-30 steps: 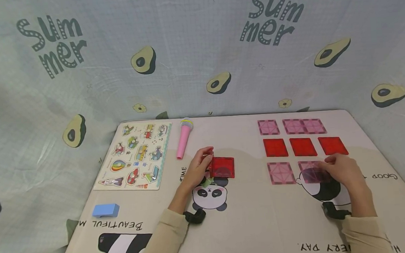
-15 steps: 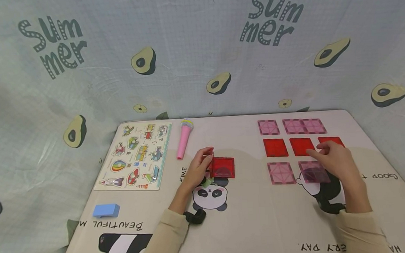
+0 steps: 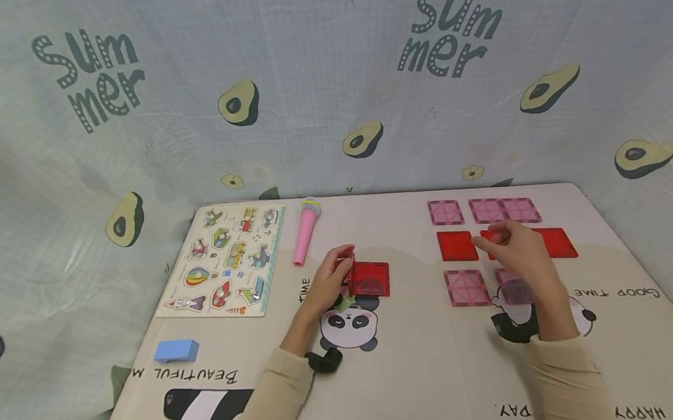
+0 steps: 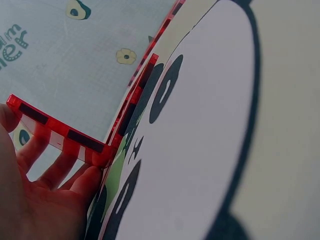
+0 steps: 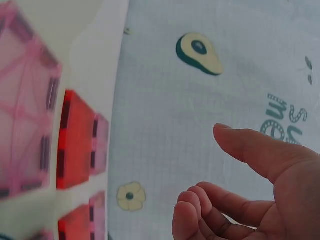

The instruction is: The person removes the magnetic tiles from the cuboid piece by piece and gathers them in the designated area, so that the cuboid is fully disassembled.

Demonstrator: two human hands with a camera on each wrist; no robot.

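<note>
My left hand [image 3: 322,289] grips an upright red magnetic tile [image 4: 62,134] by its far side. That tile's lower edge meets a flat red tile [image 3: 372,279] lying on the table. In the left wrist view the fingers show through the upright tile. My right hand [image 3: 521,255] hovers over the row of red tiles at the right, thumb and fingers apart with nothing between them. A red tile [image 3: 456,246] lies left of it and another red tile [image 3: 558,242] right of it. The middle red tile is partly hidden by the hand.
Pink magnetic tiles [image 3: 445,212] lie behind the red row, and more pink tiles [image 3: 467,288] in front. At the left are a picture board [image 3: 219,260], a pink toy microphone [image 3: 306,230] and a blue block [image 3: 176,350]. A patterned cloth [image 3: 304,75] hangs behind the table.
My right hand has moved left and away from me, from a front pink tile to above the red row. My left hand and its tile have stayed put.
</note>
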